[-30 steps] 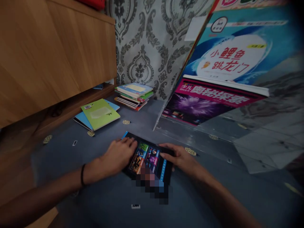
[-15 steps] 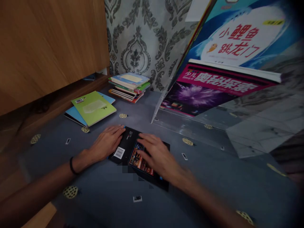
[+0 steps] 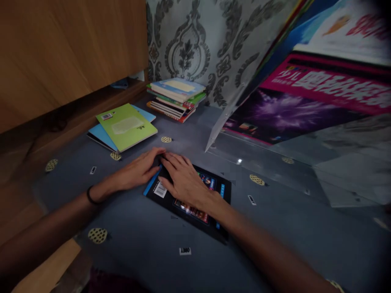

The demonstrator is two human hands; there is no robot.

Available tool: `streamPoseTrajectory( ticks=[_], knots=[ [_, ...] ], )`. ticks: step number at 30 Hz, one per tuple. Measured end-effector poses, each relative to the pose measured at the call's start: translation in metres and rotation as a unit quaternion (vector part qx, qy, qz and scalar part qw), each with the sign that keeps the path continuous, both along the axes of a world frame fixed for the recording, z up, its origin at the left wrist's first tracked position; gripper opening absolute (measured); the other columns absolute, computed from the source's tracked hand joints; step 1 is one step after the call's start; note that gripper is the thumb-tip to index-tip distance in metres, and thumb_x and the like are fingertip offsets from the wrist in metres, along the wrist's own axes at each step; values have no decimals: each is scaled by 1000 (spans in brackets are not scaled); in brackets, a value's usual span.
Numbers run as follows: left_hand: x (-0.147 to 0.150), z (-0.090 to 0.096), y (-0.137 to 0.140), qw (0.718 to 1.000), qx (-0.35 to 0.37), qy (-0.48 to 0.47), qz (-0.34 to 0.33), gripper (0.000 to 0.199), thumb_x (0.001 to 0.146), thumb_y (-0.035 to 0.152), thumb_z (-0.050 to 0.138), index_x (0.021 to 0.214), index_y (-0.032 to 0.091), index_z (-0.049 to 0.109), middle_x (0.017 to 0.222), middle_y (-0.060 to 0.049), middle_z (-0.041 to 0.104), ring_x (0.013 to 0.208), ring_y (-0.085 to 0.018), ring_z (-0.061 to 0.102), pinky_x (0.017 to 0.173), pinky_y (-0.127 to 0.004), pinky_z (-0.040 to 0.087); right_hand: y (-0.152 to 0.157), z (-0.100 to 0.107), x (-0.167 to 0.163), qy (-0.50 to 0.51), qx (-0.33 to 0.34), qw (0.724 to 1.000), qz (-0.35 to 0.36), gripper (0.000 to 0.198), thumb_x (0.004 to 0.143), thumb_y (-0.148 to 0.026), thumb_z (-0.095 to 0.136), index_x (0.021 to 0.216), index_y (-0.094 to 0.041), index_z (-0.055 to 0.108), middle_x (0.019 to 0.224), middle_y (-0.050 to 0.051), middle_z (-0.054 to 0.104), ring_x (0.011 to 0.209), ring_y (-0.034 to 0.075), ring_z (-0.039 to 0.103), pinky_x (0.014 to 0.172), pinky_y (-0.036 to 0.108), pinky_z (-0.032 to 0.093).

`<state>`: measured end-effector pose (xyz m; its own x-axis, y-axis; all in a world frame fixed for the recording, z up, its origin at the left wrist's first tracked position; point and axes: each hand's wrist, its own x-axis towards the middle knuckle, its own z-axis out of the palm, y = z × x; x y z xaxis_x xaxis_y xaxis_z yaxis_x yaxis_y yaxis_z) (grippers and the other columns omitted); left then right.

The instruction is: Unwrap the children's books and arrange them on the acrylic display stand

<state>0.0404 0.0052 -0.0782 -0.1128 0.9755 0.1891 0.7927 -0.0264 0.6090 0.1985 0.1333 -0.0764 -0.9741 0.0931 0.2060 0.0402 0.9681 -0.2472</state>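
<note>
A black book [image 3: 189, 213] with a blue spine edge and a white barcode lies on the table, its cover printed with small colourful pictures. My right hand [image 3: 186, 179] rests flat across the cover, fingers stretched toward the spine side and covering part of it. Beside that spine is my left hand [image 3: 143, 167], wearing a dark band at the wrist. Its fingers are extended along the book's far left corner and its thumb lies near the blue edge. The two hands meet at the fingertips, where the corner is hidden.
A green book [image 3: 128, 126] lies over a blue book [image 3: 100, 136] at the left. Behind it stands a stack of books [image 3: 177, 89] against the patterned wall. On the right, a clear acrylic stand [image 3: 218, 126] holds upright books, among them a purple one [image 3: 281, 108].
My right hand has slid left over the cover toward the spine, and the book's cover now lies flatter. My left hand has shifted to the far corner. The view has turned slightly.
</note>
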Motion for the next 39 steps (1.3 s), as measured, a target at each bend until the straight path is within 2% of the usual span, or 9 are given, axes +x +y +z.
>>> streamPoseTrajectory(
  ticks=[4, 6, 9, 13, 16, 22, 29, 35, 39],
  knots=[
    [-16, 6, 12, 997, -2, -31, -69, 44, 98, 19, 42, 142, 20, 35, 146, -15, 51, 138, -24, 47, 114, -48, 40, 1, -5, 0, 17, 10, 1000, 0, 50, 99, -40, 51, 138, -9, 55, 146, 19, 53, 136, 32, 47, 116, 56, 33],
    [-23, 6, 20, 995, -2, -39, -96, 42, 98, 19, 42, 140, 18, 38, 141, -15, 55, 133, -22, 53, 110, -44, 44, -1, -6, 2, 37, 19, 999, 8, 44, 100, -36, 49, 135, -12, 58, 143, 18, 57, 134, 31, 50, 116, 58, 31],
    [-30, 4, 30, 995, 10, -15, -102, 36, 98, 19, 43, 132, 14, 48, 129, -15, 64, 119, -22, 62, 102, -38, 49, -10, -4, 12, 77, 16, 995, 54, 32, 102, -25, 45, 125, -16, 65, 130, 13, 67, 125, 27, 58, 115, 57, 33],
    [-33, -3, 33, 994, 40, 31, -93, 31, 97, 20, 47, 127, 14, 55, 122, -13, 67, 112, -22, 64, 98, -36, 48, -25, 2, 26, 86, -2, 986, 143, 31, 103, -24, 43, 119, -14, 68, 110, 12, 72, 103, 25, 61, 94, 45, 51],
    [-32, -6, 32, 994, 48, 53, -87, 30, 97, 21, 49, 126, 17, 56, 123, -11, 67, 112, -22, 63, 99, -37, 47, -31, 5, 30, 55, 14, 983, 172, 35, 104, -29, 42, 125, -14, 66, 105, 13, 67, 94, 25, 56, 84, 43, 52],
    [-29, -7, 32, 993, 53, 65, -86, 28, 98, 21, 46, 123, 16, 57, 119, -12, 67, 107, -22, 63, 92, -34, 48, -31, 5, 26, 17, 53, 984, 168, 36, 102, -35, 48, 132, -20, 62, 105, 12, 61, 91, 26, 50, 83, 44, 48],
    [-29, -9, 31, 992, 63, 67, -87, 29, 100, 22, 43, 124, 17, 57, 122, -12, 66, 111, -23, 61, 97, -37, 47, -30, 6, 26, 8, 39, 986, 162, 35, 102, -32, 48, 133, -22, 61, 110, 11, 60, 94, 25, 49, 85, 42, 46],
    [-29, -7, 30, 992, 59, 69, -82, 29, 99, 22, 44, 125, 18, 57, 123, -11, 67, 112, -23, 62, 98, -38, 48, -30, 7, 25, 3, 29, 987, 157, 35, 102, -30, 47, 131, -21, 63, 106, 12, 62, 91, 26, 50, 85, 46, 48],
    [-27, -4, 30, 994, 43, 64, -81, 29, 98, 21, 46, 125, 19, 58, 124, -11, 67, 114, -24, 62, 99, -38, 48, -30, 5, 26, -4, 19, 988, 156, 36, 102, -33, 49, 134, -23, 61, 123, 13, 63, 108, 28, 54, 95, 51, 47]
  ],
)
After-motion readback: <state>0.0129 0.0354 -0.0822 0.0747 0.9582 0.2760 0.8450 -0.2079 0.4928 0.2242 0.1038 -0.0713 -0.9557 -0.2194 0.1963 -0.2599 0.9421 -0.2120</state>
